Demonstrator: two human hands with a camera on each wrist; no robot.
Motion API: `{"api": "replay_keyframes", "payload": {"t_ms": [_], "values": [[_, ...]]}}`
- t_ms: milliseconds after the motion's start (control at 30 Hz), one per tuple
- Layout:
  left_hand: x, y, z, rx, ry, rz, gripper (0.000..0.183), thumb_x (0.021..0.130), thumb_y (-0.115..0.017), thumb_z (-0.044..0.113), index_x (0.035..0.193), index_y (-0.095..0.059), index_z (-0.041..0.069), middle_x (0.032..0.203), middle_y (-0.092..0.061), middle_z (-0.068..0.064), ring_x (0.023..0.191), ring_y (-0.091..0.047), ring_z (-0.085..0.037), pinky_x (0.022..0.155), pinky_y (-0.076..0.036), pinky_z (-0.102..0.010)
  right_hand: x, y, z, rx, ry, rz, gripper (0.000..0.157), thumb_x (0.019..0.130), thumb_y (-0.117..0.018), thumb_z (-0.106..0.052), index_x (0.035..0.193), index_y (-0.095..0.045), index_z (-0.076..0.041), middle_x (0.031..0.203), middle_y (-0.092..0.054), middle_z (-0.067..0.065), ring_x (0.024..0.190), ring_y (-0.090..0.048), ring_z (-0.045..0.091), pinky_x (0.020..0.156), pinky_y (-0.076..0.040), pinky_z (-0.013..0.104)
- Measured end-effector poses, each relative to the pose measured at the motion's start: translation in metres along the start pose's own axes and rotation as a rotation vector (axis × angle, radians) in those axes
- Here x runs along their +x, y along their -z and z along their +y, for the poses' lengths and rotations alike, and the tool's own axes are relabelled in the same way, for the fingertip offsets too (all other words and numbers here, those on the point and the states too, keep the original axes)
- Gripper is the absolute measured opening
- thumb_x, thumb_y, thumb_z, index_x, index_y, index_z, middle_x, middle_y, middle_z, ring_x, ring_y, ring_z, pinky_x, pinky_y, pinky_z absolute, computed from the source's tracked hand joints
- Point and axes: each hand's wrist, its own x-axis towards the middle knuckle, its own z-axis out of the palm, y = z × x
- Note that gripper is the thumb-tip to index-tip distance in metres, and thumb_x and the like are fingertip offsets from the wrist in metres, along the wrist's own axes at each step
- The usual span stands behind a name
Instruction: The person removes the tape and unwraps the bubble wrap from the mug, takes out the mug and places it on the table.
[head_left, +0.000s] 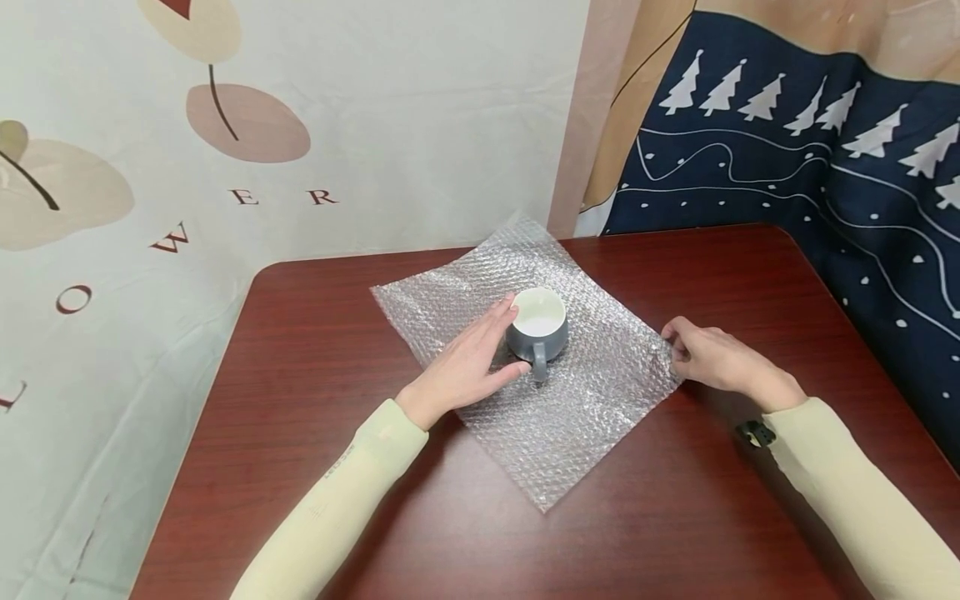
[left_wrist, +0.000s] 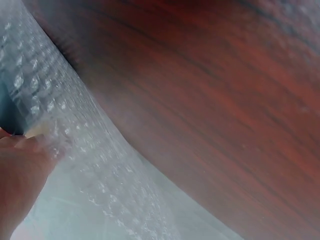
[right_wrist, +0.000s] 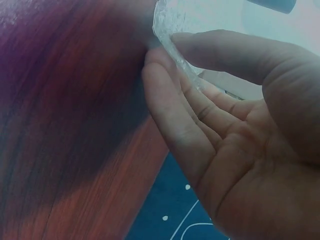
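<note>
A grey mug (head_left: 537, 337) with a white inside stands upright on a sheet of bubble wrap (head_left: 577, 400), its handle toward the person. My left hand (head_left: 468, 358) lies along the mug's left side, fingers straight with their tips at the rim and the thumb stretched toward the handle. At the sheet's right corner, my right hand (head_left: 712, 357) pinches the bubble wrap. The right wrist view shows that edge of bubble wrap (right_wrist: 172, 47) between thumb and fingers. In the left wrist view, part of the left hand (left_wrist: 22, 175) appears beside the bubble wrap (left_wrist: 95, 145).
The sheet lies turned like a diamond on a reddish-brown wooden table (head_left: 300, 392), its far corner reaching the back edge. Behind the table hangs a pale printed cloth (head_left: 420, 125). A dark blue cloth with white trees (head_left: 750, 167) hangs along the right side.
</note>
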Motion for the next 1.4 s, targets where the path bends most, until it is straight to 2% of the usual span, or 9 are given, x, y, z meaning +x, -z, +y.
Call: {"api": "replay_keyframes", "payload": {"t_ms": [100,300,500,767,933,1033,1167,1300,1400], "values": [[0.0,-0.001,0.001,-0.002,0.01,-0.003,0.086,0.101,-0.063,0.051,0.161,-0.03,0.0,0.172,-0.017,-0.011,0.157,-0.019,-0.027,0.125,-0.025,-0.048,0.0,0.0,-0.001,0.0,0.006,0.001,0.04,0.09,-0.069,0.002,0.125,-0.051,0.005,0.088,-0.058,0.002,0.074,-0.051,0.015,0.065,-0.043,0.031],[0.0,-0.002,0.003,-0.001,0.032,-0.006,0.088,0.1,-0.064,0.053,0.162,-0.029,0.002,0.173,-0.016,-0.009,0.157,-0.02,-0.025,0.125,-0.024,-0.045,-0.001,-0.002,-0.001,0.017,-0.002,-0.02,0.043,0.089,-0.069,0.001,0.127,-0.051,0.006,0.086,-0.058,0.001,0.073,-0.051,0.014,0.064,-0.042,0.03],[0.002,-0.002,0.003,0.003,0.047,-0.019,0.099,0.093,-0.07,0.059,0.163,-0.027,0.003,0.174,-0.012,-0.006,0.155,-0.025,-0.025,0.124,-0.028,-0.044,-0.005,-0.003,-0.003,0.06,-0.011,-0.069,0.048,0.088,-0.07,0.0,0.131,-0.049,0.006,0.087,-0.056,0.001,0.073,-0.05,0.014,0.063,-0.042,0.029],[0.005,-0.004,0.007,-0.044,0.09,-0.003,0.111,0.083,-0.081,0.06,0.163,-0.026,0.005,0.173,-0.014,-0.003,0.154,-0.03,-0.026,0.12,-0.035,-0.047,-0.016,-0.007,-0.008,0.146,-0.027,-0.121,0.055,0.087,-0.072,-0.002,0.134,-0.046,0.007,0.085,-0.054,0.001,0.072,-0.051,0.016,0.06,-0.042,0.026],[0.009,-0.01,0.013,-0.11,0.152,0.03,0.12,0.081,-0.085,0.057,0.166,-0.016,0.008,0.173,-0.014,-0.006,0.154,-0.029,-0.029,0.119,-0.035,-0.051,-0.017,-0.005,-0.008,0.177,-0.051,-0.167,0.057,0.091,-0.076,-0.013,0.136,-0.047,0.007,0.082,-0.058,0.001,0.069,-0.054,0.016,0.059,-0.045,0.027],[0.014,-0.014,0.018,-0.139,0.186,0.069,0.126,0.08,-0.086,0.057,0.167,-0.01,0.008,0.172,-0.018,-0.012,0.153,-0.029,-0.032,0.118,-0.035,-0.053,-0.015,-0.002,-0.007,0.12,-0.071,-0.132,0.058,0.095,-0.075,-0.026,0.135,-0.05,0.007,0.087,-0.063,0.002,0.073,-0.056,0.017,0.061,-0.047,0.03],[0.02,-0.02,0.027,-0.145,0.245,0.131,0.13,0.078,-0.088,0.056,0.166,-0.007,0.007,0.171,-0.019,-0.017,0.152,-0.032,-0.034,0.116,-0.037,-0.057,-0.009,0.004,-0.005,0.044,-0.089,-0.025,0.06,0.098,-0.072,-0.037,0.134,-0.054,0.006,0.103,-0.068,0.013,0.087,-0.062,0.024,0.071,-0.055,0.041],[0.023,-0.025,0.035,-0.145,0.307,0.166,0.132,0.077,-0.088,0.055,0.167,-0.003,0.008,0.17,-0.02,-0.016,0.149,-0.037,-0.035,0.114,-0.04,-0.059,-0.004,0.007,-0.005,0.051,-0.077,0.039,0.059,0.099,-0.07,-0.037,0.136,-0.054,0.007,0.123,-0.065,0.026,0.108,-0.064,0.039,0.09,-0.055,0.059],[0.023,-0.026,0.038,-0.152,0.344,0.175,0.131,0.078,-0.088,0.054,0.167,-0.002,0.01,0.168,-0.025,-0.017,0.144,-0.043,-0.038,0.111,-0.042,-0.062,0.0,0.007,-0.008,0.064,-0.067,0.056,0.057,0.1,-0.069,-0.035,0.138,-0.054,0.006,0.132,-0.061,0.029,0.117,-0.061,0.043,0.096,-0.051,0.063]]}}
